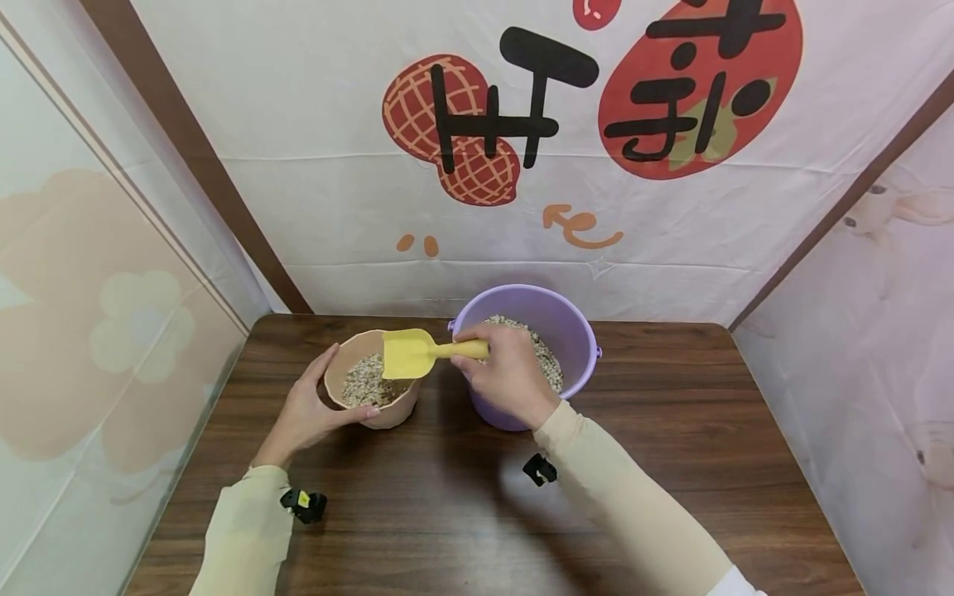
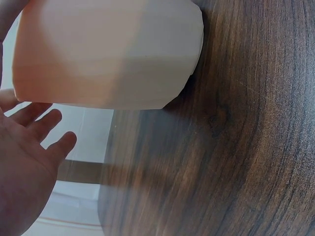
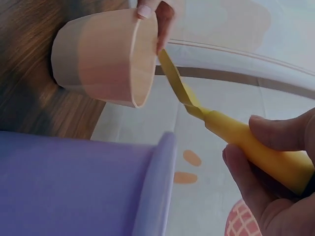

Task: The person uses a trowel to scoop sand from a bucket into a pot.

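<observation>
The right hand (image 1: 510, 372) grips the handle of a yellow scoop (image 1: 408, 354), whose blade is over the right part of a peach pot (image 1: 391, 411). Speckled grain (image 1: 365, 382) lies inside the pot. The left hand (image 1: 313, 411) holds the pot's rim, thumb at the near side and fingers at the left. In the left wrist view, the left hand (image 2: 29, 157) is beside the pot's wall (image 2: 108, 59). The right wrist view shows the right hand (image 3: 275, 167) pinching the scoop's handle (image 3: 246, 142), with the blade (image 3: 173, 78) by the pot's mouth.
A purple bucket (image 1: 577, 348) with similar grain (image 1: 551, 364) inside stands right of the pot, under the right hand. Both stand on a dark wooden table (image 1: 417, 513) near its back edge. Printed cloth (image 1: 335, 207) hangs behind and at both sides.
</observation>
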`<control>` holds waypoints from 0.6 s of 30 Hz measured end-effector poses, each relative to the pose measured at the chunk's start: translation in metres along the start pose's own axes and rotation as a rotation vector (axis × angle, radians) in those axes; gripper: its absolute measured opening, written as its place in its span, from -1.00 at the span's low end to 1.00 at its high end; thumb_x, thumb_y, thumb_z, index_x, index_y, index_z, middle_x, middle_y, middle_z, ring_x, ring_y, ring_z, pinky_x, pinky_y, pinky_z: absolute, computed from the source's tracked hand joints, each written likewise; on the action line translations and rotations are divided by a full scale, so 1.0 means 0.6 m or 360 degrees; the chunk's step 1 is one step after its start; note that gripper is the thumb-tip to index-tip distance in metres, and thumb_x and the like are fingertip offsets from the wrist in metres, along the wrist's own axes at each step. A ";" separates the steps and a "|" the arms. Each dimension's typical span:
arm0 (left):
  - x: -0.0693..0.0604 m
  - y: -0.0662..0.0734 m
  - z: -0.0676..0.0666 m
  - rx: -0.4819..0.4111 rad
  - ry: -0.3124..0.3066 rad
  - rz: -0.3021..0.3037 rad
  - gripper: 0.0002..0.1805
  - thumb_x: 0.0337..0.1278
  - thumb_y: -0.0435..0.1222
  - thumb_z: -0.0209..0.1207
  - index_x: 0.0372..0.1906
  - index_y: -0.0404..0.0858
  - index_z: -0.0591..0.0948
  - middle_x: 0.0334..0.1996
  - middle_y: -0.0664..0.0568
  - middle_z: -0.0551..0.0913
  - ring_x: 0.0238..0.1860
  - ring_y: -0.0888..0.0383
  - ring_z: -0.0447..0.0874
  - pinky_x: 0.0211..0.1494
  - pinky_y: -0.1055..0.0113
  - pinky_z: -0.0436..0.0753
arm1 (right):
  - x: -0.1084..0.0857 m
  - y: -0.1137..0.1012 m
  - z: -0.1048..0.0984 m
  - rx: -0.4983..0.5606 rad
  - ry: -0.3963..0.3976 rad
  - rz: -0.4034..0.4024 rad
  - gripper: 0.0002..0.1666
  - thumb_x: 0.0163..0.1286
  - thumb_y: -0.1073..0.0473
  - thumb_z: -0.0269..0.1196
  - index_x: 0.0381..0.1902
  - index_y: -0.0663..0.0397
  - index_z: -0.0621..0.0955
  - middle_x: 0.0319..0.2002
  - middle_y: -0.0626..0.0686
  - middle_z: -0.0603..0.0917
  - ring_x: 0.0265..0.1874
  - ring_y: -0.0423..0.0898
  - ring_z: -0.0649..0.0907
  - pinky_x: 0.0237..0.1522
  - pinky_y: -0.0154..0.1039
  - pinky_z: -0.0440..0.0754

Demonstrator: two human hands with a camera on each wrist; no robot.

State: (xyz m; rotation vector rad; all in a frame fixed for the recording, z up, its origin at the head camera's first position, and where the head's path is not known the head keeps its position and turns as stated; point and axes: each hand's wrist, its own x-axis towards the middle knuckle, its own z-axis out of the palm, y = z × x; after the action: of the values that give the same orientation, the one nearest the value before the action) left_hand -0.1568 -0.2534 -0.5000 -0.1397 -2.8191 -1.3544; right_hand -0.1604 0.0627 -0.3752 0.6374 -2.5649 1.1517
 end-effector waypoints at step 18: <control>0.001 -0.002 0.003 -0.0008 0.0007 0.0010 0.41 -0.31 0.01 0.66 0.65 -0.17 0.03 0.56 -0.27 0.11 0.51 -0.30 0.10 0.40 -0.32 0.25 | -0.024 0.059 -0.094 0.0404 0.0244 0.0295 -0.74 0.19 0.28 0.53 -0.14 0.17 0.80 -0.43 0.08 0.73 -0.59 -0.07 0.55 -0.57 -0.37 0.51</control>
State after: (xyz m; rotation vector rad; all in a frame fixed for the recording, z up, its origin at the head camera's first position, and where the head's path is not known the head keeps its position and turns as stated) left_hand -0.1576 -0.2530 -0.5019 -0.1455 -2.8091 -1.3589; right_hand -0.1620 0.1302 -0.3668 0.3503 -2.4088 1.5406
